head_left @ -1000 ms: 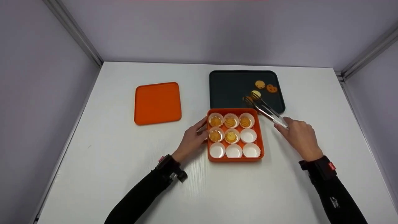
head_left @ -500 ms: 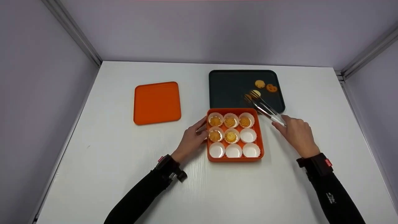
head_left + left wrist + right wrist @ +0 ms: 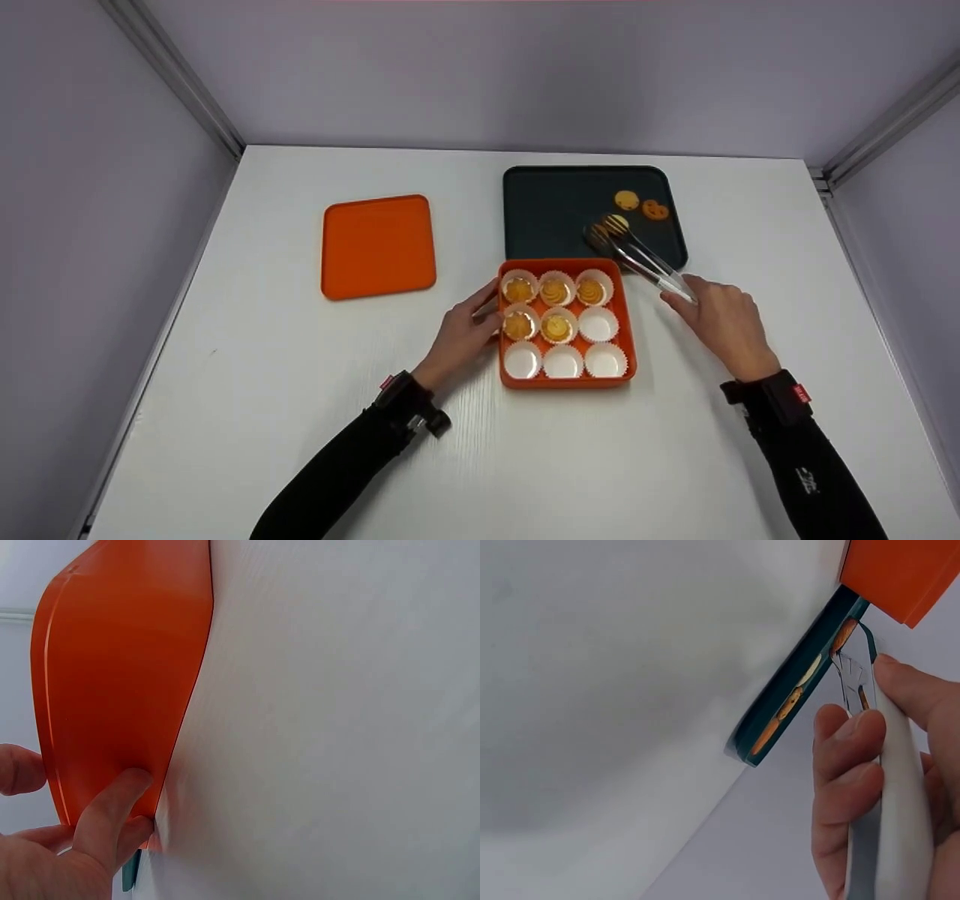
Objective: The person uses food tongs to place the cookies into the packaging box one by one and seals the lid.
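In the head view my right hand (image 3: 724, 322) grips a pair of tongs (image 3: 646, 264) by the pale handles. Their slotted tips are spread over the dark tray (image 3: 551, 214), around or on a brown cookie (image 3: 598, 231) and against a pale yellow cookie (image 3: 616, 223); I cannot tell whether either is pinched. My left hand (image 3: 461, 334) rests its fingers on the left outer wall of an orange box (image 3: 568, 383). In the left wrist view the fingertips (image 3: 135, 778) press that wall. Several white paper cups (image 3: 562, 362) fill the box, and some hold golden swirled cookies (image 3: 556, 292).
A round cookie (image 3: 627, 200) and a pretzel-shaped cookie (image 3: 655, 210) lie at the dark tray's right end. The orange box stands against the tray's front edge. A square orange lid or tray (image 3: 379, 247) lies on the white table (image 3: 247, 360) at the left.
My right hand shifts slightly left and then back right with the tongs, whose tips stay over the same cookies. The left hand and the box stay in place.
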Motion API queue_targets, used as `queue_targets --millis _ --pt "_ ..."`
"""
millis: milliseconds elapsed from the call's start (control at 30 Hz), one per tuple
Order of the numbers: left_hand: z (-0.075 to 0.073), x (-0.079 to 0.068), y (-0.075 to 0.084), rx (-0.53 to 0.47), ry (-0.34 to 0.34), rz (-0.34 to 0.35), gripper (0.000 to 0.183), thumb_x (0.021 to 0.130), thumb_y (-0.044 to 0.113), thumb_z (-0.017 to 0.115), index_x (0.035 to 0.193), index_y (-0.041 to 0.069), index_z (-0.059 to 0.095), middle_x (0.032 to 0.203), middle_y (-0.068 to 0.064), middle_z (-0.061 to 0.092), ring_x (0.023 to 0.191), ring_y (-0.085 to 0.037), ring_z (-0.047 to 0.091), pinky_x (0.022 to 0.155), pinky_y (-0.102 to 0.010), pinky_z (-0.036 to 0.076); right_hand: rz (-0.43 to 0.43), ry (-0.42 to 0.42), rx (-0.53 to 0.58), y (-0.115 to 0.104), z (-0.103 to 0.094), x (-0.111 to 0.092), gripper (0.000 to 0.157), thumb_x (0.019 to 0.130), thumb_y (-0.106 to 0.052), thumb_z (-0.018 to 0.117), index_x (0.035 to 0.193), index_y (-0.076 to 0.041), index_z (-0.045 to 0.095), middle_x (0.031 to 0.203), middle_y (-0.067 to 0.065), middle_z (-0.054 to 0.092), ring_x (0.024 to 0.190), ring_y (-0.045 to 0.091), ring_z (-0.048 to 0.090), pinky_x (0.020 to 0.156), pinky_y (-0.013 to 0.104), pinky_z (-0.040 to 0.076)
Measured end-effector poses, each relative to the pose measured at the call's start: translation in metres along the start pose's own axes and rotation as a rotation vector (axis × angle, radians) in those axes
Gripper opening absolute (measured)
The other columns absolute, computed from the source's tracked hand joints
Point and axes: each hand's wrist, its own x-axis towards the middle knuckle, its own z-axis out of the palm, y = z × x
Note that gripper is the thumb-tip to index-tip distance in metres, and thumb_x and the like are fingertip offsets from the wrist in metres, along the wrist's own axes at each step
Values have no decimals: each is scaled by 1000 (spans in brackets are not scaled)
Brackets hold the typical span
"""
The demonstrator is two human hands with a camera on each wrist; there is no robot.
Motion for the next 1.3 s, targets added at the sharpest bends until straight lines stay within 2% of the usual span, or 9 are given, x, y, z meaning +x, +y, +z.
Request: queue_targets --millis 200,400,633,800,933,1100,1233,1300 --pt "-1 -1 1 6 -2 -2 62 102 15 57 161 17 39 160 -6 46 136 -26 55 99 -35 56 -5 -7 3 -2 -8 -5 46 97 -28 75 123 10 70 66 14 65 66 34 67 57 48 55" --pt "0 -1 1 -11 -3 -7 62 102 14 57 161 16 39 159 -8 46 135 -27 56 99 -35 56 -28 19 1 -3 -19 -12 49 95 -27 77 123 12 69 76 24 71 71 41 70 56 51 57" --pt "0 0 0 -40 -5 -8 61 103 14 57 161 15 39 160 -10 45 134 -28 57 98 -35 56 -60 51 8 -5 -34 -19 50 92 -25 81 121 14 70 77 26 71 66 36 69 48 36 47" --pt "1 0 0 -43 -5 -7 62 102 14 57 161 15 39 160 -9 45 134 -29 57 98 -36 57 -85 64 8 -6 -46 -25 51 89 -24 83 120 14 70 84 30 72 64 33 66 45 32 42" --pt "0 -1 0 -16 4 -9 62 102 14 58 161 17 39 159 -7 46 134 -27 57 100 -35 55 -113 72 20 -7 -54 -31 48 87 -21 84 119 13 71 98 32 73 71 39 71 48 37 49" --pt "0 -2 2 -3 11 -12 62 102 14 58 161 17 39 158 -7 47 136 -26 55 102 -35 54 -141 74 33 -9 -63 -40 47 85 -17 86 119 13 71 103 31 73 79 42 74 51 40 54" --pt "0 -2 2 -14 8 -18 62 103 15 58 161 17 39 159 -7 46 137 -26 54 100 -34 55 -158 63 37 -10 -70 -47 48 83 -17 87 118 12 72 101 31 73 74 38 73 51 39 54" --pt "1 -1 2 -25 3 -21 62 103 16 57 161 17 38 160 -7 45 137 -27 54 98 -35 56 -167 60 39 -9 -73 -51 47 82 -16 87 118 11 73 99 29 74 70 34 71 49 35 52"
